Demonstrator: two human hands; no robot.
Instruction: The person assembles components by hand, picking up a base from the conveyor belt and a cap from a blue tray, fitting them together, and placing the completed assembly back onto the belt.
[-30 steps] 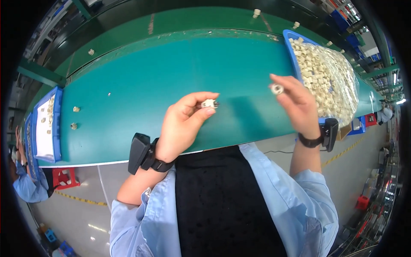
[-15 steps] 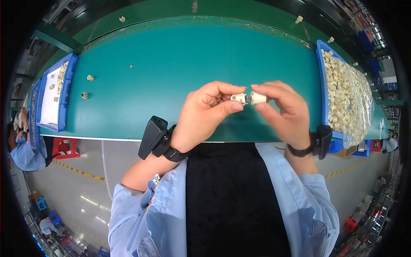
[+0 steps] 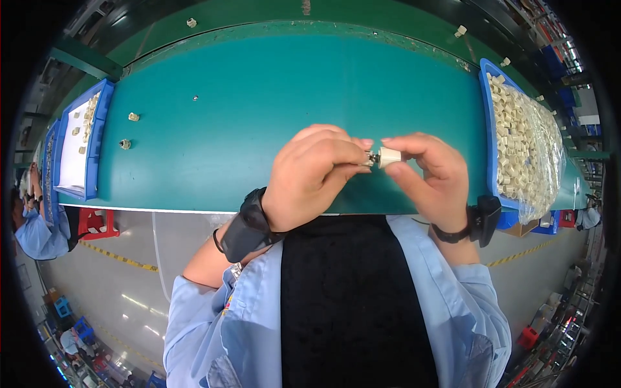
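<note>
My left hand (image 3: 312, 173) pinches a small cream part with metal bits (image 3: 369, 159) between thumb and fingers; most of that part is hidden behind the fingers. Facing it, my right hand (image 3: 435, 171) grips a cream plastic sleeve (image 3: 390, 156) by thumb and forefinger. The two pieces meet end to end or nearly so, with a dark metal end between them; whether they are joined I cannot tell. Both hands are above the green work surface (image 3: 272, 84), close to its near edge.
A blue bin (image 3: 490, 129) at the right holds many cream sleeves (image 3: 511, 142) and clear plastic film. To the left stands a blue tray (image 3: 94, 155) with a white liner and several parts. Two loose cream parts (image 3: 134, 117) (image 3: 125, 144) lie beside it. Another person (image 3: 39, 226) sits far left.
My left hand has rolled over so its back shows and its fingers cover more of the part. The right hand still holds the sleeve, slightly lower.
</note>
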